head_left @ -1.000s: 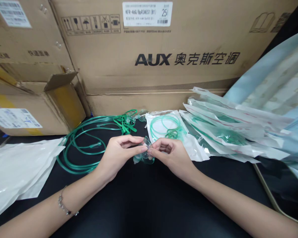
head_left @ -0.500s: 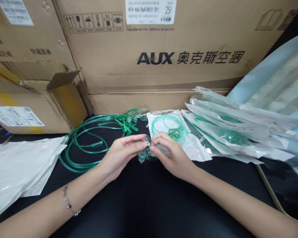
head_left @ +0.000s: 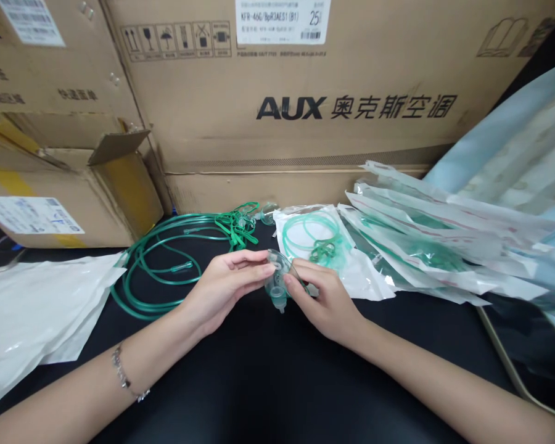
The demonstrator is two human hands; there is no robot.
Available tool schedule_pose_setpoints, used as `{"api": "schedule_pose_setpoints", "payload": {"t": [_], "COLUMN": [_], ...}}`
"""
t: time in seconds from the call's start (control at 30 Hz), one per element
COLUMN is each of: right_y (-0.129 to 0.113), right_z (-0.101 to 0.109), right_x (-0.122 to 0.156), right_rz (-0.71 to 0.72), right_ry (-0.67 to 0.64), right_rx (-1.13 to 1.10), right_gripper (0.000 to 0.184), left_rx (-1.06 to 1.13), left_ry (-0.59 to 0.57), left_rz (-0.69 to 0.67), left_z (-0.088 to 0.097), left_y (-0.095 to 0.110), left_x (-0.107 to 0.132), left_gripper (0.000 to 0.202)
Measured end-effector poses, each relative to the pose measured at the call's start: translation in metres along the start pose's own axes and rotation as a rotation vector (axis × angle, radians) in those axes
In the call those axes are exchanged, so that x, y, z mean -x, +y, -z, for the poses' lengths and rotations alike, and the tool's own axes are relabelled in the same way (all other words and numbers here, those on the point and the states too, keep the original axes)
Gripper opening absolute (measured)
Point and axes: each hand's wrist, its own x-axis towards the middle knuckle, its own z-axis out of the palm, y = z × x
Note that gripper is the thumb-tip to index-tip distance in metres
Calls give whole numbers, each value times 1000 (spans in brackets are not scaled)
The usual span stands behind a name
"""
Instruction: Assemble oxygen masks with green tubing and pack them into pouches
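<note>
A small clear green-tinted plastic mask piece [head_left: 277, 285] is held between both hands over the black table [head_left: 268, 382]. My left hand [head_left: 222, 287] pinches its left side with thumb and fingers. My right hand [head_left: 324, 296] grips its right side, fingers curled round it. A short nozzle of the piece points downward. Behind my left hand lies a loose coil of green tubing [head_left: 166, 265] with a green strap bundle [head_left: 235, 225].
A stack of sealed clear pouches with green tubing [head_left: 398, 246] fans out at the right. Empty white pouches [head_left: 32, 308] lie at the left. Large cardboard boxes [head_left: 305, 111] wall off the back. A pale blue plastic sheet [head_left: 513, 148] is at far right.
Both hands have turned the clear piece, so its nozzle now points down. The hands stayed in about the same place above the table.
</note>
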Motion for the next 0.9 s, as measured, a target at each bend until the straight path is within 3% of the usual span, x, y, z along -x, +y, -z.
{"api": "schedule_pose_setpoints", "payload": {"t": [0.3,0.47,0.8,0.9], "right_y": [-7,-9,-13,-12], "right_z": [2,3,4,4], "right_x": [2,2,3,3], "right_rz": [81,58,117,118], "right_ry": [94,100,13,1], "right_rx": [62,64,159,172], "right_gripper": [35,35,26,25], "left_rx": [-114,-89,-191,-197], "left_ry": [3,-61,-114,-154], "left_rz": [-51,-45,20,43], "left_z": [-5,-5,0,1], "left_y": [-1,1,19,20], "left_x": [5,3,4,3], "left_gripper": [10,7,34,33]}}
